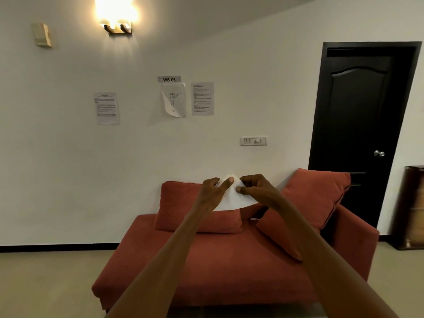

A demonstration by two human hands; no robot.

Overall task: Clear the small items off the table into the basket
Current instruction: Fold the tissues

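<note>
Both arms are stretched out in front of me at chest height. My left hand (214,191) and my right hand (257,188) together pinch a small white sheet of paper or tissue (232,199), thumbs on its near face, fingers curled behind its top edge. The sheet hangs in the air in front of the sofa. Neither the table nor the basket is in view.
A red sofa (206,260) with two cushions stands against the white wall ahead. A black door (360,125) is at the right, with a brown bin (410,207) beside it. Papers (202,98) hang on the wall. Beige floor lies at the left.
</note>
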